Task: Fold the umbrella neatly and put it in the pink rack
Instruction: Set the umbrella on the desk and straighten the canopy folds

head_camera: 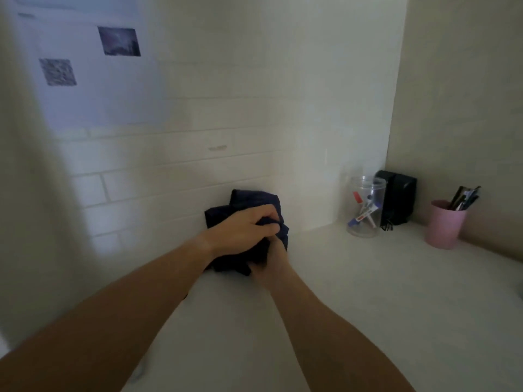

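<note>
Head view, looking down over a pale counter [368,292] set into a corner of white brick-pattern tile. A clear plastic jar [366,206] stands near the back right, holding a few markers with red and blue parts lying tilted inside. Just behind and beside it sits a black box-like object [397,198] against the wall; what it is cannot be told. Further right, apart from the jar, a pink cup [444,224] stands upright with several dark pens leaning out toward the right.

A dark navy umbrella [249,203], bunched into a crumpled bundle, is held above the counter close to the tiled wall, at the middle of the frame. Its fabric hides any shaft or handle, so its long axis and the way it points cannot be told; the bundle looks roughly as tall as it is wide.

A left hand [240,230] lies over the top of the bundle, fingers curled and pressed together into the cloth. A right hand [276,257] comes up from below, fingers closed against the fabric's lower right edge, touching the left hand.

On the wall at upper left hangs a white sheet [85,80] with two dark printed patches. Everything is dim and somewhat blurred.
</note>
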`<control>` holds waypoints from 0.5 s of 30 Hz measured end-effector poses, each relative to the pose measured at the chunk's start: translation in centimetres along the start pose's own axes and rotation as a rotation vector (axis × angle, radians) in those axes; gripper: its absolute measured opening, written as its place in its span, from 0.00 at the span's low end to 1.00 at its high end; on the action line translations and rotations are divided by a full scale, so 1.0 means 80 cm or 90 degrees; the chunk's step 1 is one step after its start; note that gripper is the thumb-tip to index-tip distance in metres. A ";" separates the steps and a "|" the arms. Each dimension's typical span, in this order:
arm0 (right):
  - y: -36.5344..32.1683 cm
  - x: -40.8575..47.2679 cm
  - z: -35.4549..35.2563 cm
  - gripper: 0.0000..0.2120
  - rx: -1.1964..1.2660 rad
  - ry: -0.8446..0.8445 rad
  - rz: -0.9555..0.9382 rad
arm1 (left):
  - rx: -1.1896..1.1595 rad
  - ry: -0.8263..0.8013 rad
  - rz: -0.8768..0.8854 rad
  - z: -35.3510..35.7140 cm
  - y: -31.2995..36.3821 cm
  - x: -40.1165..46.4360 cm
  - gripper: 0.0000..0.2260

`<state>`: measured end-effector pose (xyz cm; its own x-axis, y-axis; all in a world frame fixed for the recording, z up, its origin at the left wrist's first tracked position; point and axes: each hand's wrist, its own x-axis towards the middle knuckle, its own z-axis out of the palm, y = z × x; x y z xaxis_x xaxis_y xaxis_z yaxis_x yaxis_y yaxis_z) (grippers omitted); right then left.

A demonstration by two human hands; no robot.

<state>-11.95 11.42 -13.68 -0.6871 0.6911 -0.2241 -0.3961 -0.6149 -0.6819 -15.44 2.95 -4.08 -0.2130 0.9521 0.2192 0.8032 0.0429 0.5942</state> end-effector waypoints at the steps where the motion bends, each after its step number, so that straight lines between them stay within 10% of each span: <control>1: 0.002 0.000 0.002 0.16 0.005 0.005 0.015 | -0.039 0.011 0.009 -0.004 0.006 -0.003 0.05; 6: -0.038 -0.047 -0.034 0.05 -0.264 0.074 0.065 | 0.132 0.161 0.063 -0.012 0.019 -0.038 0.06; 15: -0.074 -0.152 -0.086 0.19 -0.407 0.044 0.033 | 0.387 0.187 0.094 0.139 0.039 -0.159 0.12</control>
<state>2.92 9.25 -11.68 -0.6463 0.7029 -0.2971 0.0915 -0.3151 -0.9446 -4.06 -5.65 -13.65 -0.1508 0.8430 0.5163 0.9864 0.1631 0.0219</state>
